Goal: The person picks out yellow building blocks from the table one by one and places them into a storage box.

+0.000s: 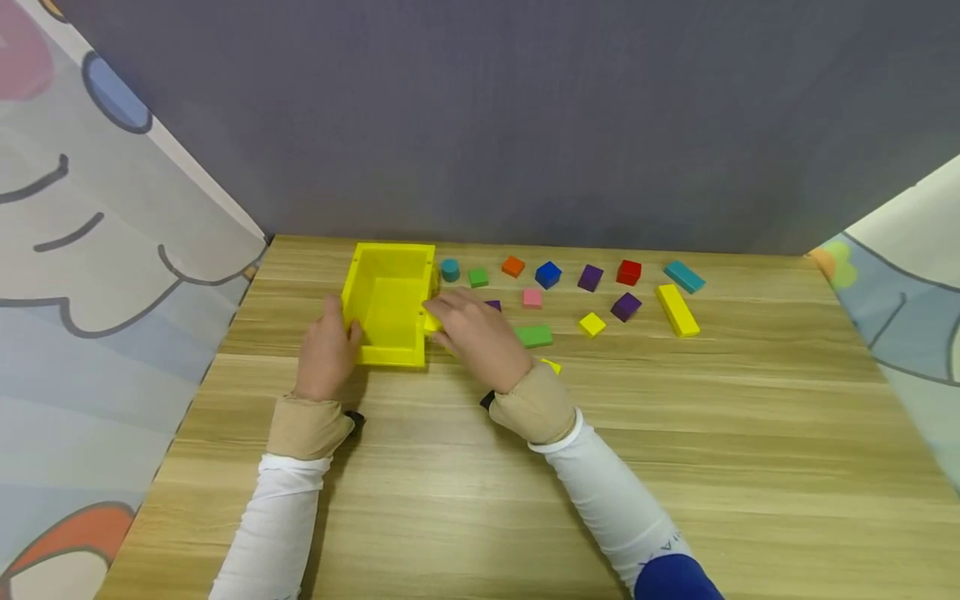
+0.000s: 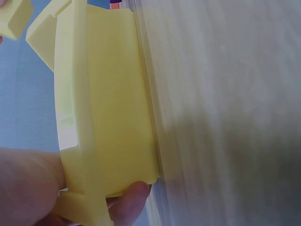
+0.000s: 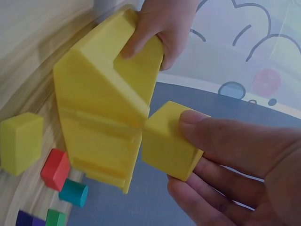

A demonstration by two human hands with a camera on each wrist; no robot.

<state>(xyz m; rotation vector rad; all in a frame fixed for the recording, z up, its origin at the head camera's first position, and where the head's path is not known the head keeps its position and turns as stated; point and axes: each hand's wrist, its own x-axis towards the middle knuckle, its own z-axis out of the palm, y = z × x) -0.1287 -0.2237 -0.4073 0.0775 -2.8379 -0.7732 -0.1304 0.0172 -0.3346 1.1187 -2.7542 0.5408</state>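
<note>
An open-topped yellow box (image 1: 386, 361) stands on the wooden table, its inside bare in the head view. My left hand (image 1: 327, 354) grips its near left wall, thumb over the rim and fingers on the outer side. Between the thumb and fingers of my right hand (image 3: 235, 162) is a yellow block (image 3: 165, 141), held close by the box's right rim. In the head view my right hand covers most of that block. A corner of the block also shows at the top left of the left wrist view.
Right of the box lie scattered blocks: a teal cylinder (image 1: 450, 269), an orange block (image 1: 513, 266), a blue cube (image 1: 548, 274), a red block (image 1: 629, 272), a long yellow block (image 1: 677, 310) and several others. A grey wall (image 1: 525, 125) rises behind the table.
</note>
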